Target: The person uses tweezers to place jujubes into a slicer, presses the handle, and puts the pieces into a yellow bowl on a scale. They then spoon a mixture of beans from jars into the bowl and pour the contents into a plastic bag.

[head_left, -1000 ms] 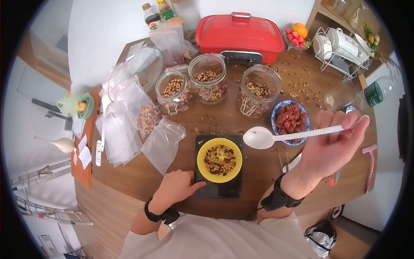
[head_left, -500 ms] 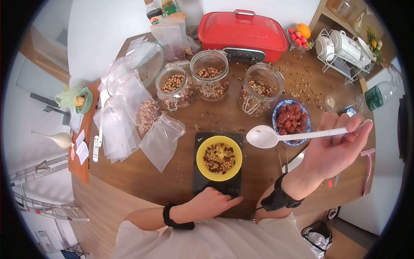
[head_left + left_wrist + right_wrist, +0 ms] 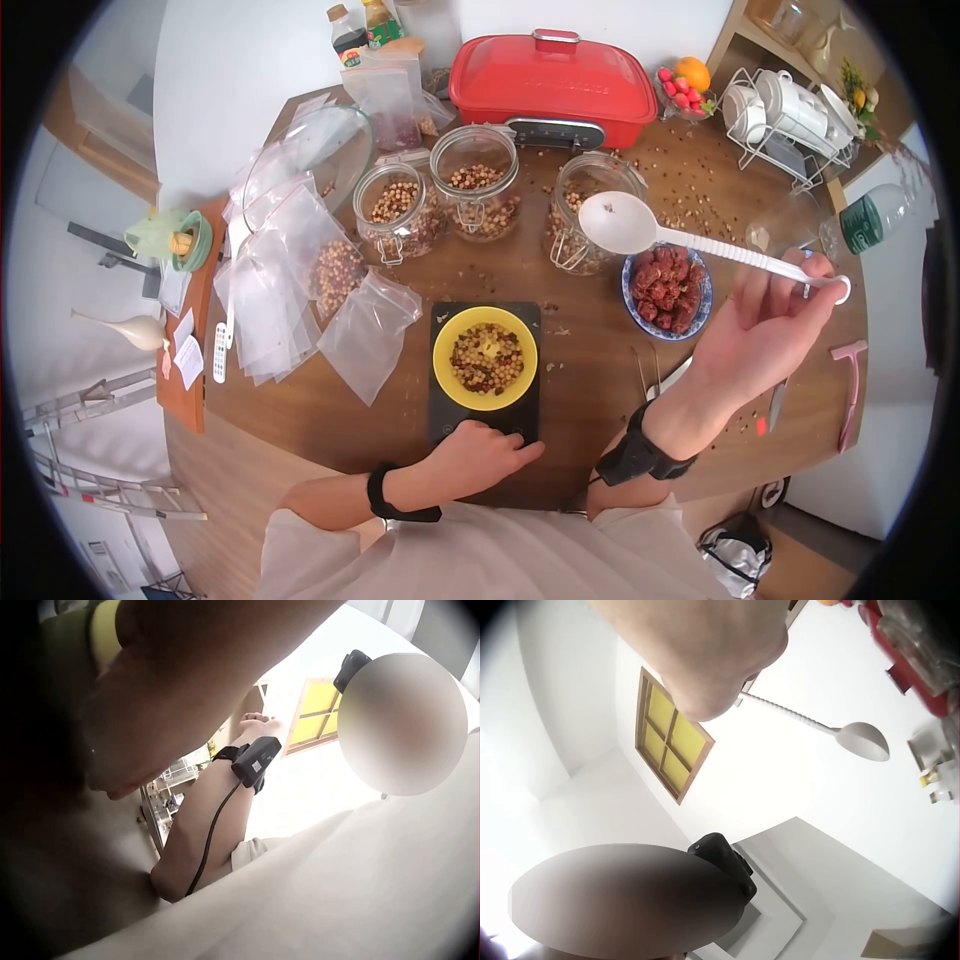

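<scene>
My right hand (image 3: 750,345) pinches the handle end of a white plastic spoon (image 3: 618,223). The spoon's bowl, with nothing in it, overlaps the right-hand jar in the head view. In the right wrist view the same spoon (image 3: 862,741) sticks out past the hand (image 3: 705,664). At the front edge of a black kitchen scale (image 3: 441,395) is my left hand (image 3: 475,460), a finger reaching right across its near right corner. On the scale stands a yellow bowl (image 3: 441,350) of mixed beans. In the left wrist view the left hand (image 3: 150,705) is dark and close.
Three glass jars (image 3: 470,205) of beans stand behind the scale. Beyond them is a red electric cooker (image 3: 550,85). A blue-patterned plate (image 3: 632,300) of dark red pieces lies right. Plastic bags (image 3: 370,335) spread left. Loose beans (image 3: 690,205) scatter the table.
My left hand has moved from the scale's left side to its front edge, forearm now more sideways. The spoon's bowl has risen up the view. The head view has shifted slightly.
</scene>
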Demonstrator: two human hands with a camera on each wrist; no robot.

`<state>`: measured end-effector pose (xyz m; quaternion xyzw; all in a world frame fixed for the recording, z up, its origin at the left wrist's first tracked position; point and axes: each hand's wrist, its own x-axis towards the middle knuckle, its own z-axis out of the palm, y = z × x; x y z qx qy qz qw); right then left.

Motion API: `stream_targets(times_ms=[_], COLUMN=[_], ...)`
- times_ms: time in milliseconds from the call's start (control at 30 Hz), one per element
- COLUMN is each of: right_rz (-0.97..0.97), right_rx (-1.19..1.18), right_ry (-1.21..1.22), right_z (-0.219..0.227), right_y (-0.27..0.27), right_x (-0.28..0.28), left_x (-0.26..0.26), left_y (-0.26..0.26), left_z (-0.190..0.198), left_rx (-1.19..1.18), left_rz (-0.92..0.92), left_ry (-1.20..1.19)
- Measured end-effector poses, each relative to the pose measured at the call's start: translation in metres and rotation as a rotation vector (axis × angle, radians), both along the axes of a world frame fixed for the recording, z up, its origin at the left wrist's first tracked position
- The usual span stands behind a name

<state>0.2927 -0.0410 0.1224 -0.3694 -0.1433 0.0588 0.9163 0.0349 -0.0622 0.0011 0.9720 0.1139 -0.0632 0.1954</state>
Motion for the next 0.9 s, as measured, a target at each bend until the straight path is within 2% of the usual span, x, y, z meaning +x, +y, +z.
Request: stream_targets(times_ms=[100,200,233,300,367,400,500,533,633,733,900], right_rz=[-0.065,-0.118,-0.130,-0.047,0.017,0.109,0.105,0.185,0.224,0.206,0.193], right_rx=[-0.100,-0.256,-0.316,-0.338,-0.397,-0.409,-0.578,-0.654,-0.796,-0.869,-0.912], right_ry=[-0.044,-0.158,-0.204,-0.291,-0.349,-0.323,-0.557,-0.502,-0.696,-0.747,-0.749], right_z=[-0.001,-0.005,-0.008,-0.017,-0.022,-0.021,-0.032,-0.031,-0.039,-0.041,-0.041], right_y=[0.007,0.014,0.016,0.019,0.024,0.024,0.033,0.033,0.037,0.039,0.039], right_x=[-0.003,-0.006,-0.006,-0.004,-0.004,-0.006,-0.003,-0.006,-0.003,-0.005,-0.005], left_x=[0.001,-0.001,-0.003,-0.012,-0.027,-0.035,-0.051,-0.057,-0.067,-0.071,-0.073], left_y=[0.002,0.005,0.008,0.013,0.021,0.024,0.043,0.047,0.049,0.051,0.051], left_z=[0.005,0.008,0.012,0.024,0.027,0.029,0.040,0.034,0.019,0.008,0.002], left_rx=[-0.003,-0.026,-0.111,-0.284,-0.364,-0.405,-0.229,-0.147,0.037,0.054,0.014], left_rz=[-0.007,-0.055,-0.060,-0.072,-0.048,-0.036,0.108,0.132,0.071,0.075,0.067], left_ry=[0.009,0.121,0.067,-0.042,-0.098,-0.126,0.063,0.042,0.118,-0.013,-0.060])
